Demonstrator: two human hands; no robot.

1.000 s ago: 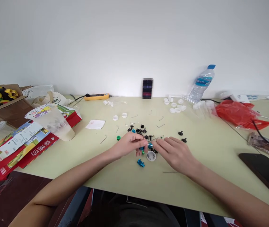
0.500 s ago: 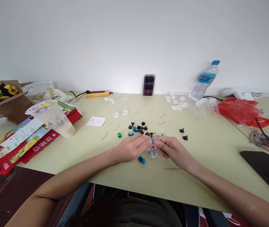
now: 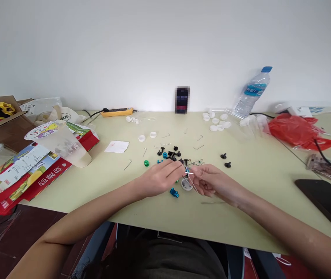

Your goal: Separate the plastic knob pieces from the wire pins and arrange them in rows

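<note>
Fingertip to fingertip, my two hands meet above the middle of the table. Between them shows a small blue metal fitting (image 3: 186,169), mostly covered by the fingers of my left hand (image 3: 163,176), which is pinched on it. My right hand (image 3: 208,179) is closed on a thin silvery hex key (image 3: 190,173), whose end reaches the fitting. Below the fingertips lies a round white cap (image 3: 186,184) with small bits in it. Closer to me rests another blue fitting (image 3: 174,192). Black thumb screws (image 3: 178,154) are grouped just behind my hands.
A green fitting (image 3: 146,163) and several loose hex keys (image 3: 127,165) lie to the left. Two black screws (image 3: 227,164) sit to the right. White caps (image 3: 220,127), a leaning water bottle (image 3: 252,93), a plastic cup (image 3: 63,143) and a black phone (image 3: 322,203) stand or lie around.
The silvery key between my fingers has turned to lie more crosswise. My right fingers have spread slightly lower, and the camera view has shifted a little.
</note>
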